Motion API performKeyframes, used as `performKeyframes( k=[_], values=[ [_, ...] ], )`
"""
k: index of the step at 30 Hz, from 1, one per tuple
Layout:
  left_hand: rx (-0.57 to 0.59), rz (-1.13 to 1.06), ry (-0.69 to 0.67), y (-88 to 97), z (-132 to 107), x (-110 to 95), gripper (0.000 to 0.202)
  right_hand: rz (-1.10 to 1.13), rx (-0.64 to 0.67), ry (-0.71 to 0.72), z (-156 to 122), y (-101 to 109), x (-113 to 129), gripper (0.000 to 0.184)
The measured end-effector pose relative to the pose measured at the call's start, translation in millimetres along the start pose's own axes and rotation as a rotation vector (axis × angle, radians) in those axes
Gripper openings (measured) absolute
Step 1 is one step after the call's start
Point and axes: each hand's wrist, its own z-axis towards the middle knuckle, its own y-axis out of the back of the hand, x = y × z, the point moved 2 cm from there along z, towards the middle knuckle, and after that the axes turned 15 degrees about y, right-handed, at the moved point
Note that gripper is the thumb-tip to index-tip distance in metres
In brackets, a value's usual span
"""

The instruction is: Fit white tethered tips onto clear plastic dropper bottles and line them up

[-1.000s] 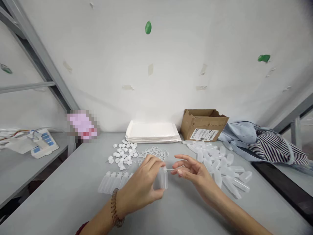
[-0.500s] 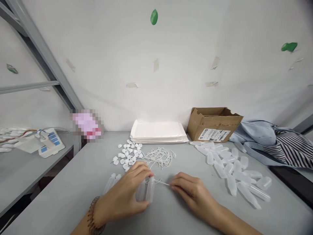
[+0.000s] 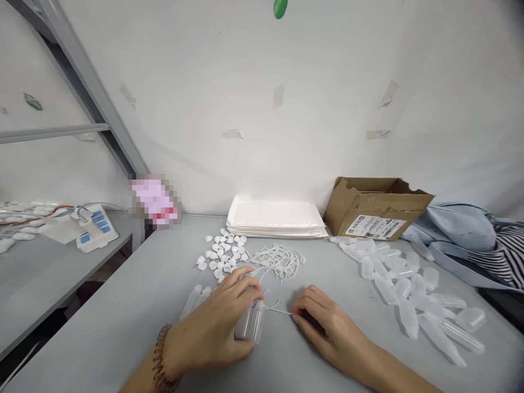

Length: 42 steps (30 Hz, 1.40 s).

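Note:
My left hand [image 3: 221,322], with a coiled band at its wrist, spans a small clear plastic bottle [image 3: 256,323], fingertips at its narrow top and thumb at its base. That bottle lies at the right end of a row on the table; other bottles [image 3: 196,300] show left of the hand, and the ones between are hidden under it. My right hand [image 3: 323,322] rests on the table and pinches the end of a thin white cord [image 3: 280,311]. The cord runs left to the bottle's top, where short loose ends stick out.
Behind the hands lie small white caps [image 3: 223,254] and a tangle of white cords [image 3: 280,262]. White padded envelopes [image 3: 276,219] are stacked against the wall beside a cardboard box [image 3: 376,210]. Loose translucent bottles [image 3: 405,289] spread over the right side, near blue cloth [image 3: 462,234].
The view has turned slightly left, so the scene sits farther right. Both hands keep nearly the same hold on the bottle and the cord; the right fingers have shifted a little.

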Motion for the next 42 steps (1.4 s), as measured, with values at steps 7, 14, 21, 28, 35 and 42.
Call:
performKeyframes(
  k=[7, 14, 21, 28, 35, 42],
  values=[
    [-0.009, 0.010, -0.008, -1.8, -1, 1, 0.046, -0.075, 0.053, -0.006, 0, -1, 1, 0.012],
    [-0.028, -0.005, 0.003, 0.8, 0, -4, 0.045, -0.086, 0.056, -0.018, -1, 1, 3, 0.011],
    [-0.060, -0.080, 0.043, 2.0, -4, 5, 0.067, -0.102, -0.051, -0.050, -5, 24, -1, 0.014],
    [-0.316, -0.051, 0.149, 18.3, 18, 13, 0.020, -0.449, -0.294, -0.086, -24, 82, -32, 0.012],
    [-0.252, 0.153, 0.153, 19.4, 46, 15, 0.019, -0.627, -0.246, -0.297, -40, 109, -70, 0.013],
    [-0.229, 0.116, 0.082, 21.7, 52, 12, 0.017, -0.696, -0.118, -0.353, -39, 106, -75, 0.016]
  ],
)
